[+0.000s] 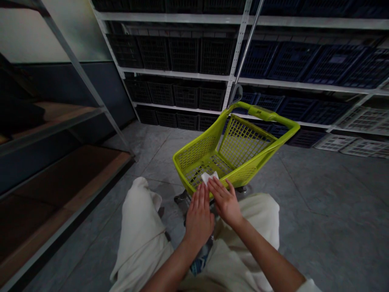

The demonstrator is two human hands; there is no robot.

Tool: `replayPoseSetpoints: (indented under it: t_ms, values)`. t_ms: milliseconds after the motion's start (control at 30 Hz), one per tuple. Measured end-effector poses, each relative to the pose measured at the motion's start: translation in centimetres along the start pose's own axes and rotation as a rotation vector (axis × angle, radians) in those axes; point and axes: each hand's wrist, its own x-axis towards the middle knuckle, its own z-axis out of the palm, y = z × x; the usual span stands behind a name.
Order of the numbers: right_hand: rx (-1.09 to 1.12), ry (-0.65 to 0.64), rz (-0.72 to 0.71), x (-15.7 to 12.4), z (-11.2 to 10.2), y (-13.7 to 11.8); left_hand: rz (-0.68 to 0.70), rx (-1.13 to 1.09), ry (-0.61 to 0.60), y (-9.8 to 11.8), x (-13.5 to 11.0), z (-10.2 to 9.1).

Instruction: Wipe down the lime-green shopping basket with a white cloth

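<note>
Cream trouser legs are seen at the bottom of the frame, with both forearms stretched forward over them. At lower centre the left hand is held flat and unclenched, fingers straight and close together, their tips touching a small white folded piece. The right hand is likewise spread open with nothing clasped, its fingertips laid against the same piece from the right. The piece is found at the near rim of a lime-green shopping cart, just below the middle of the frame; whether it lies inside the basket or on the rim cannot be told. The cart is stood on a grey tiled floor. Dark crates are ranged on white shelving across the top, and a brown wooden shelf is seen at the left.

Light, even pressure from both hands is judged best, since a wheeled cart may be pushed away by a firm shove; the piece would be better steadied by one hand while it is worked by the other.
</note>
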Motion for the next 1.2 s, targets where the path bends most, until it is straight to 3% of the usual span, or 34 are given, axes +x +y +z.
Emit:
replayPoseSetpoints:
  t_ms: [100, 200, 267, 333, 400, 500, 567, 633, 700, 800, 867, 933, 1000, 1100, 1200]
  values:
    - [-0.037, -0.011, -0.023, 0.0, -1.0, 3.9, 0.009, -0.004, 0.013, -0.3, -0.1, 0.0]
    - [-0.124, 0.077, 0.097, 0.1, -1.8, 8.8, 0.019, -0.019, 0.024, -0.4, -0.2, 0.1]
    - [-0.166, 0.139, 0.176, 0.2, -1.8, 10.3, 0.018, -0.027, 0.03, -0.3, -0.1, 0.2]
    - [-0.169, 0.157, 0.232, 0.2, -1.4, 9.4, 0.011, -0.025, 0.033, 0.0, -0.1, 0.3]
    - [-0.128, 0.138, 0.237, 0.2, -0.7, 6.6, 0.004, -0.016, 0.031, 0.2, 0.0, 0.4]
    - [-0.039, 0.07, 0.126, 0.1, 0.3, 1.3, -0.008, -0.004, 0.029, 0.4, 0.0, 0.4]
    - [-0.005, 0.033, 0.049, 0.0, 0.5, -0.5, -0.018, 0.001, 0.024, 0.3, 0.0, 0.4]
    - [0.004, -0.002, -0.004, 0.0, 0.2, 0.0, -0.019, 0.002, 0.016, 0.1, 0.0, 0.2]
    - [-0.017, -0.013, -0.002, -0.1, -0.5, 2.6, -0.008, 0.003, 0.012, -0.1, -0.1, 0.1]
    - [-0.101, 0.054, 0.116, -0.2, -1.6, 7.9, 0.01, 0.004, 0.02, -0.2, -0.1, 0.1]
    - [-0.154, 0.114, 0.215, -0.2, -1.9, 9.8, 0.016, 0.003, 0.025, -0.1, -0.1, 0.2]
    - [-0.168, 0.14, 0.281, -0.2, -1.5, 9.2, 0.009, 0.004, 0.029, 0.0, 0.0, 0.3]
    - [-0.136, 0.128, 0.283, -0.2, -0.7, 6.6, -0.002, 0.007, 0.034, 0.1, 0.0, 0.4]
    - [-0.057, 0.066, 0.167, -0.2, 0.4, 1.8, -0.01, 0.009, 0.037, -0.2, 0.0, 0.4]
    - [-0.005, 0.0, 0.037, -0.3, 0.3, 0.7, -0.007, 0.016, 0.041, -0.9, -0.3, 0.2]
